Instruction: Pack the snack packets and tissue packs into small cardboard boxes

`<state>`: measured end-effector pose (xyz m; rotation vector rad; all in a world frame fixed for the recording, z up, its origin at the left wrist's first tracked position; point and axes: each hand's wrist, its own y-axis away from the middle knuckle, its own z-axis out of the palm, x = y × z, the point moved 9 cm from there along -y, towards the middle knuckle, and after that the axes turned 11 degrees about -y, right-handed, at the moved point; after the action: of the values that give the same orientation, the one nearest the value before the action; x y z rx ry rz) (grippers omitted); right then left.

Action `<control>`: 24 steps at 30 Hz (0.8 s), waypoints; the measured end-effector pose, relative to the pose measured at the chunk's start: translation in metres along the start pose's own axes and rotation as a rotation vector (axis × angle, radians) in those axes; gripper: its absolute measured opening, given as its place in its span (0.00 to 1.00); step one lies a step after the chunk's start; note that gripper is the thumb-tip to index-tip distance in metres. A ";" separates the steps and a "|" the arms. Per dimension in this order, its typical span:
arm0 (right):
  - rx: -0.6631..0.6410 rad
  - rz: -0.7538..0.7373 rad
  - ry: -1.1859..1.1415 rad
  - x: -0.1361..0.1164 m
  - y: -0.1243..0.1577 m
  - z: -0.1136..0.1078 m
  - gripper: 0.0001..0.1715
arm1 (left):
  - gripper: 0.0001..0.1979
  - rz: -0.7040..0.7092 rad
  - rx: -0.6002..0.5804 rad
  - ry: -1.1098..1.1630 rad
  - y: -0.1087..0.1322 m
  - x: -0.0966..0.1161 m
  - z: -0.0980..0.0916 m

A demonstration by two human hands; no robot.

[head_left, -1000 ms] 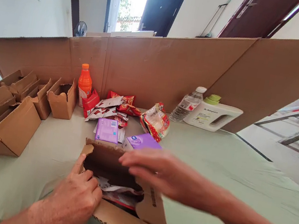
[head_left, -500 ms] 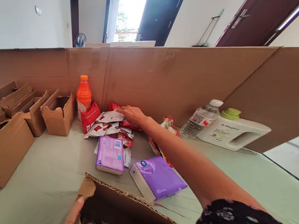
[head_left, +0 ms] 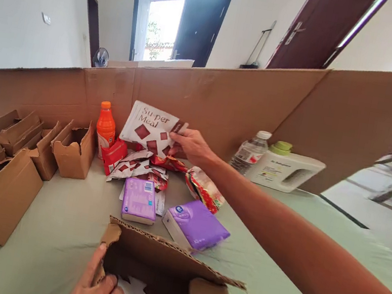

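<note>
Super Meal pouch [head_left: 152, 127] is hanging tilted over the far packet pile [head_left: 135, 164], your right hand [head_left: 193, 146] pinching its right edge. Your left hand [head_left: 101, 284] is gripping the near cardboard box [head_left: 161, 261] at its left side. Probably best: pinching firmly, bracing lightly.

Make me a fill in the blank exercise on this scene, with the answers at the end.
1. The right hand holds up a sachet printed "Su per ____".
2. The left hand touches an open box made of ____.
3. The white jug has a cap coloured ____.
4. Both thick rectangular packs lying just beyond the open box are coloured ____.

Missing words: Meal; cardboard; green; purple.
</note>
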<state>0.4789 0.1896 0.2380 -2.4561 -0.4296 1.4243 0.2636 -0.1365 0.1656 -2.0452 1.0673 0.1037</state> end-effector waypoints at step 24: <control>-0.506 -0.157 0.394 -0.098 0.269 0.070 0.23 | 0.08 -0.129 -0.546 0.049 -0.022 -0.006 -0.025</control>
<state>0.4032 -0.0902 0.1815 -2.9177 -0.9578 0.8067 0.2689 -0.1431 0.1979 -2.6100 1.0083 0.3083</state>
